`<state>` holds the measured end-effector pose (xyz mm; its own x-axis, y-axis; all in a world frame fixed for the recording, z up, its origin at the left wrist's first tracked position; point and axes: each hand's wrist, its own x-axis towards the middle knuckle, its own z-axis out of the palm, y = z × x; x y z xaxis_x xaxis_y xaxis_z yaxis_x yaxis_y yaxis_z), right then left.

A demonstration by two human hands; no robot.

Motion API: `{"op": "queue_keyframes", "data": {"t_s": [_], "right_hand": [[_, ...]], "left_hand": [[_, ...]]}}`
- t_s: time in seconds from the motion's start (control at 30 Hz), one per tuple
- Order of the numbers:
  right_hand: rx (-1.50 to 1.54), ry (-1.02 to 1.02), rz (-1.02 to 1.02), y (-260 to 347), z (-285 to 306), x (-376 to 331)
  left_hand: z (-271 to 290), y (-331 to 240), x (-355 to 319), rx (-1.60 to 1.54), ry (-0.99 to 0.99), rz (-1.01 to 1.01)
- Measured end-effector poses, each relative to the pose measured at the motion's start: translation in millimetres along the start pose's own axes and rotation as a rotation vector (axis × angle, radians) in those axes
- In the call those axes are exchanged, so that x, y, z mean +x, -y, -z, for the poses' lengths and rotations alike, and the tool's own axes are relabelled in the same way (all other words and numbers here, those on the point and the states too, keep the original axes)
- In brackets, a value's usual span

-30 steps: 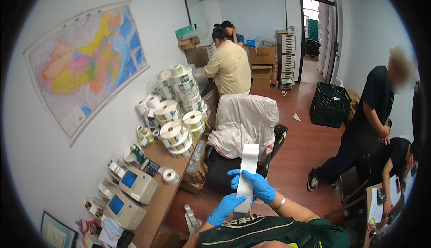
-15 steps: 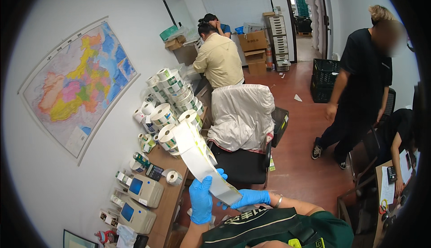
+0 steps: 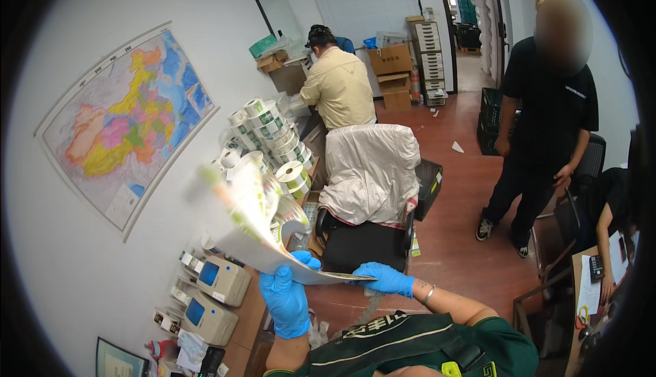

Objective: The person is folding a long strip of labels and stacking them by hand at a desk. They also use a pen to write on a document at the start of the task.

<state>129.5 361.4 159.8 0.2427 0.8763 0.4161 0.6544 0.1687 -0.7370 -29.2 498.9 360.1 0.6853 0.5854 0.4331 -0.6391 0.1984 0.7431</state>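
Label sheet (image 3: 263,230), blurred, held up over the desk edge (image 3: 256,322), left hand (image 3: 287,298) clamped on its lower edge, right hand (image 3: 384,279) pinching the right corner, office chair (image 3: 369,186) just beyond, open floor (image 3: 465,240) to the right.

A white wall carries a coloured map (image 3: 126,121), up and left of where the sheet is gripped. Just beyond the grip stands a black office chair (image 3: 365,237) draped in pale cloth. The reddish wooden floor (image 3: 465,240) runs to a bright doorway (image 3: 471,18) (daylit) past cardboard boxes (image 3: 391,59) and a drawer cabinet (image 3: 432,52).
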Motion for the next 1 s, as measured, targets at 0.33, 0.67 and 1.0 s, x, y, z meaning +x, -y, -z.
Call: {"op": "queue_keyframes", "data": {"t_s": [0.33, 0.67, 1.0], "right_hand": [[0.919, 0.608, -0.422, 57.2, 42.3, -6.0], [1.159, 0.945, -0.574, 86.7, 33.1, 8.9], [1.219, 1.211, -0.716, 61.9, 11.2, 9.4]], "left_hand": [[-0.3, -3.4, 40.0, 0.216, -0.273, -0.093], [53.5, 46.2, -1.5, 1.038, 0.331, -0.117], [56.8, 75.1, -11.4, 1.125, 1.359, 0.533]]}}
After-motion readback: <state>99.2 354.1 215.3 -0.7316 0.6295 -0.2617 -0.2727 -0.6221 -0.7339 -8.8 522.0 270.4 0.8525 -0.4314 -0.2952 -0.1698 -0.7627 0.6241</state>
